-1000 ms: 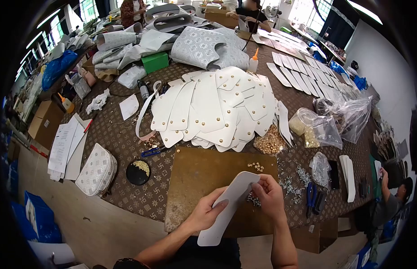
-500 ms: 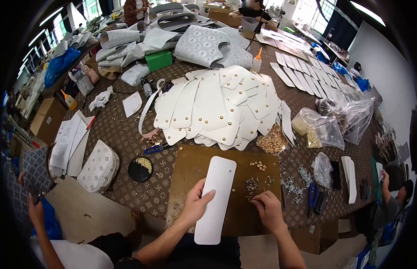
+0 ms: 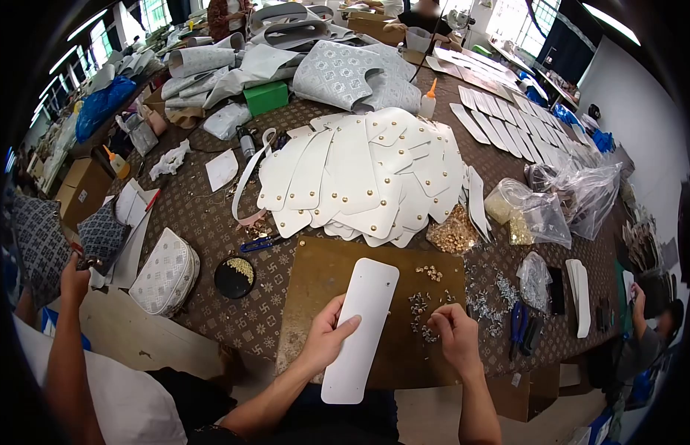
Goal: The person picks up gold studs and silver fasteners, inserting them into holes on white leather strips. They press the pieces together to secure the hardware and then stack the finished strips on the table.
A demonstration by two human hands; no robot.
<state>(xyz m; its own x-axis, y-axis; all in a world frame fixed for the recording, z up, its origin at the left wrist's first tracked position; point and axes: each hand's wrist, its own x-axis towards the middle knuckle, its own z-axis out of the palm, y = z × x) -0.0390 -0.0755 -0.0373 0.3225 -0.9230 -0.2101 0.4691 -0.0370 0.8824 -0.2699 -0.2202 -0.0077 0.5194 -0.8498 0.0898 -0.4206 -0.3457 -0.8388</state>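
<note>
My left hand point(image 3: 334, 337) grips a white strip panel point(image 3: 362, 326) with rounded corners, thumb on its face. The panel slants over a brown board point(image 3: 308, 297); small holes show at its lower end and a small dark spot near its top. My right hand point(image 3: 456, 334) is closed, thumb and fingertips pinched together over the board's right side; whatever they hold is too small to make out. Beside those fingertips lie small silver screws point(image 3: 418, 308). Gold studs point(image 3: 430, 274) sit in a little group above the screws.
Behind the board rises a heap of white panels with gold studs point(image 3: 352, 178). A black dish point(image 3: 234, 277) and a patterned pouch point(image 3: 165, 274) lie to the left, blue pliers point(image 3: 517, 324) to the right. At far left, a co-worker's hand point(image 3: 74, 276) holds dark patterned pieces.
My right hand has lifted slightly and shifted right, away from the screws. My left hand and the panel barely moved. The co-worker at left has raised the dark patterned pieces.
</note>
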